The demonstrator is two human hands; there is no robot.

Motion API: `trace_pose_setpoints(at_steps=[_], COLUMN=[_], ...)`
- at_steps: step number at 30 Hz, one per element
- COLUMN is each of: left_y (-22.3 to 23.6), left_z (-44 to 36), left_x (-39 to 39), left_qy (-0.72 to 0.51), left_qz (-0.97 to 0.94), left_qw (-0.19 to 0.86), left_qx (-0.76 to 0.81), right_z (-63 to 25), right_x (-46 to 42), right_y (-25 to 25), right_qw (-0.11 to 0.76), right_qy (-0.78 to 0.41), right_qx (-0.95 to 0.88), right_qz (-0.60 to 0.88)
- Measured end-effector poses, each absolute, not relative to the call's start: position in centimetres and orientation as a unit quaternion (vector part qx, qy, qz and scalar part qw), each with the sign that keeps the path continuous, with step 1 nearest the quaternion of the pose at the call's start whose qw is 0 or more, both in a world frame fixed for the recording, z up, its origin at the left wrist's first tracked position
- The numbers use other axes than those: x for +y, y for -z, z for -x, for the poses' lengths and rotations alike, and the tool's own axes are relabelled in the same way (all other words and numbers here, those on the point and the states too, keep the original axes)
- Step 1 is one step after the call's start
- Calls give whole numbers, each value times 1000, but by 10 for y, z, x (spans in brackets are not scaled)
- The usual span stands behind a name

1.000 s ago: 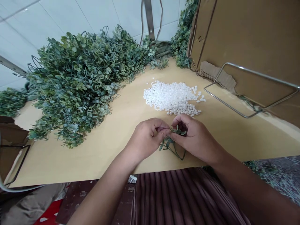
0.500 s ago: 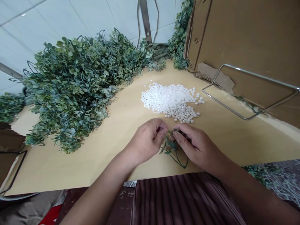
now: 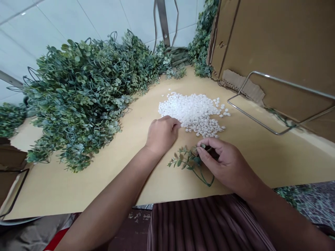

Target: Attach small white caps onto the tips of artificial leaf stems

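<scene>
Between the thumb and fingers of my right hand (image 3: 220,160) is a small artificial leaf sprig (image 3: 187,162), its green stem looping toward the table's front edge. My left hand (image 3: 162,134) has its fingers closed at the near left edge of a heap of small white plastic beads (image 3: 192,109). Its fingertips are turned away from me, so what they pinch, if anything, is hidden. The heap spreads over the tan tabletop (image 3: 136,134), with some beads scattered at its right side.
A big pile of artificial greenery (image 3: 86,94) fills the left of the table, against the tiled wall (image 3: 60,21). On the right stands a cardboard box (image 3: 277,42) with a metal wire frame (image 3: 261,116) leaning out in front of it. More greenery (image 3: 202,42) hangs beside the box.
My left hand has let go of the sprig's tip and moved up and left to the white beads. My right hand still holds the sprig, slightly farther right.
</scene>
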State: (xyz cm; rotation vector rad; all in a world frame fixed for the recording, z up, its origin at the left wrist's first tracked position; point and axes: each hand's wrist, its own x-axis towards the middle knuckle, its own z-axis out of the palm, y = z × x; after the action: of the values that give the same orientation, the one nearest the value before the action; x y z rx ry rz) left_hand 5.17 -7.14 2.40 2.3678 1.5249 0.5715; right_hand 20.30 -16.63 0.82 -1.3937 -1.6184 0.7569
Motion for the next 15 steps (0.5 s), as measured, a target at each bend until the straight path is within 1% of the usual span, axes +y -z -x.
trace_pose_setpoints(at_steps=[4, 6, 7, 10, 15], left_y=[-31, -37, -40, -44, -36], left_z=[-48, -48, -49, -52, -53], left_x=[-82, -92, -98, -115, -127], left_qy=[-331, -358, -360, -355, -373], left_qz=[-665, -578, -544, -484, -417], left_qw=[408, 525, 565, 638, 696], left_qx=[531, 513, 505, 482, 450], right_z=[-203, -202, -202, -200, -194], right_x=[-166, -167, -167, -170, -173], right_y=[-9, -10, -10, -13, -15], right_qw=[444, 450, 453, 471, 499], right_qy=[-304, -300, -298, -295, -298], right_qx=[-632, -626, -622, -600, -569], right_qz=[558, 562, 565, 575, 582])
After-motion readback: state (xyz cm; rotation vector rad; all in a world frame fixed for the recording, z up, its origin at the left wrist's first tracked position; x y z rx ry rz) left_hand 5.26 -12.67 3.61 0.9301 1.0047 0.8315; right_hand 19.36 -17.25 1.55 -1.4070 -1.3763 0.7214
